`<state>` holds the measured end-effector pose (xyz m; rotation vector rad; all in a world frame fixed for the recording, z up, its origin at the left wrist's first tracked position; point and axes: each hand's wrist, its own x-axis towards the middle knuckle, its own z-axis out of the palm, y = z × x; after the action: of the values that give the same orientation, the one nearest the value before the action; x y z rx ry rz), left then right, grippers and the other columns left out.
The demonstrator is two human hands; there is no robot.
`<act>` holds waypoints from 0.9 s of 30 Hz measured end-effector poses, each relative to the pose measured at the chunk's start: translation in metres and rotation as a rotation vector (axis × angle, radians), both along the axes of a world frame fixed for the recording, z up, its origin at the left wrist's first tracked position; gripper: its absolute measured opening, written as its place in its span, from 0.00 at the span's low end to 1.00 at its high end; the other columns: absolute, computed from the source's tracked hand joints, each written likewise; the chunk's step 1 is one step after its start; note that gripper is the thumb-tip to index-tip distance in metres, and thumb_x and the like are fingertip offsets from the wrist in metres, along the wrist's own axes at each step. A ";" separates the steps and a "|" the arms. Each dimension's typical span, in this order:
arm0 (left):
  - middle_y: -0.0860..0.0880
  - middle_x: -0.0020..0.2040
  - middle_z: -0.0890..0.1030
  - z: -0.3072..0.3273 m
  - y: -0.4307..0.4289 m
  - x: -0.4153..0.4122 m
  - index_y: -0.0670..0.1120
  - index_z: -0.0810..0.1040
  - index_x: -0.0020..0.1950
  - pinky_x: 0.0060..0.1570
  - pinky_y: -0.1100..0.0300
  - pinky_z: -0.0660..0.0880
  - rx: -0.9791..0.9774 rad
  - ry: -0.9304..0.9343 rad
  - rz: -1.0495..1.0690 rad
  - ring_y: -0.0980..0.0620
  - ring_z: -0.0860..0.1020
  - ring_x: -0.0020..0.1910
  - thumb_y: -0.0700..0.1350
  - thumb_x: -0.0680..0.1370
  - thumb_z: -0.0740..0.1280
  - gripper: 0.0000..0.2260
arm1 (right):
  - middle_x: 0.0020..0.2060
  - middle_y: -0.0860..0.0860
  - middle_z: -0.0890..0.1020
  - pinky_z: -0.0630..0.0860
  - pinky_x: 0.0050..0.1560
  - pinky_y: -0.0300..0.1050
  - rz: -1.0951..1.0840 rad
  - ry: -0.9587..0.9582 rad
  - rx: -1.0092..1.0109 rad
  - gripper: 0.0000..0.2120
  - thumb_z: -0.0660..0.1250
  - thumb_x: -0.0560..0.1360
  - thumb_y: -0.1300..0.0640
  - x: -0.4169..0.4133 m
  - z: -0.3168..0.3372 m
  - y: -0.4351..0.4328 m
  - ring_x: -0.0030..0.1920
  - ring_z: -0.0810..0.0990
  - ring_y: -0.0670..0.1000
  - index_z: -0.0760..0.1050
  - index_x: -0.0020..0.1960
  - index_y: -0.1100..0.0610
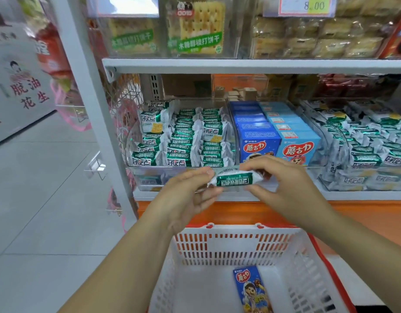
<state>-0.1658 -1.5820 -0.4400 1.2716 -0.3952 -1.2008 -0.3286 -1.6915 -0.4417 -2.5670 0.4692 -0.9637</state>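
Packet (234, 179), green and white, hung level between our grips, just before the tray (149, 171) of like packets: our left grip (189, 193) pinched its left end and our right grip (285, 184) pinched its right end. Beneath it stood the basket (235, 245), a blue box (251, 290) lying on its floor.

Reaching forward with both bare forearms above the basket (233, 245), converging past its far rim. Pinching the green packet (234, 178) at one end with the left hand (190, 193), thumb on top; gripping the other end with the curled right hand (283, 184).
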 end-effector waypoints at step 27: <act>0.53 0.65 0.75 -0.018 0.017 0.120 0.51 0.72 0.69 0.58 0.57 0.71 0.031 -0.752 0.536 0.53 0.74 0.61 0.40 0.80 0.62 0.18 | 0.52 0.54 0.69 0.63 0.53 0.34 -0.021 0.214 0.109 0.17 0.67 0.77 0.57 0.251 0.015 -0.048 0.47 0.71 0.49 0.75 0.65 0.56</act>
<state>-0.0455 -1.5654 -0.4579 1.6977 -0.5270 -0.2486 -0.0781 -1.7392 -0.4266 -2.5813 0.5898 -0.6528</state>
